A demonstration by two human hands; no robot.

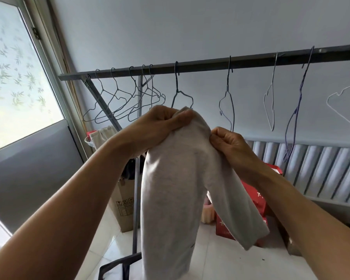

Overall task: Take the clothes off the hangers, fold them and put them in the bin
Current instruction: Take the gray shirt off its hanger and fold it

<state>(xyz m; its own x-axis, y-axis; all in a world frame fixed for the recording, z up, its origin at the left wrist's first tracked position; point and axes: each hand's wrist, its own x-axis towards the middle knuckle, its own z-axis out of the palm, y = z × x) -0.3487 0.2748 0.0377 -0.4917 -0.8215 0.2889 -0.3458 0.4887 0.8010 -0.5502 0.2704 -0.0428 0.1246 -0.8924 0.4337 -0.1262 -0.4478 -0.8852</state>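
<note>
Left hand (163,123): raised in front of the rail, fingers curled, gripping the bunched top of the grey garment (176,188).
Right hand (229,145): just right of and slightly lower than the left; thumb and fingers pinch the garment's upper right edge.
Garment: light grey and soft, off any hanger, held up in the air by both hands. The main part hangs straight down at centre. A narrower part slants down to the right, under the right forearm. I cannot tell what kind of garment it is.
Rail (210,64): dark metal bar running left to right beyond the hands, rising to the right.
Hangers, left group (117,104): several thin wire hangers close together on the rail, all bare.
Hanger, centre (178,93): dark wire, directly behind the left hand, bare.
Hangers, right (271,102): more spaced along the rail, dark, white and purple, all bare; some look bent.
Post (137,188): upright of the rack, behind the garment's left edge.
Cardboard box (123,203): on the floor by the post, dark items on top.
Red boxes (258,199): on the floor, far right of the garment, partly hidden by the right forearm.
Window (14,73): left side, frosted with a leaf pattern.
Ribbed panel (321,170): pale, along the far right wall.
</note>
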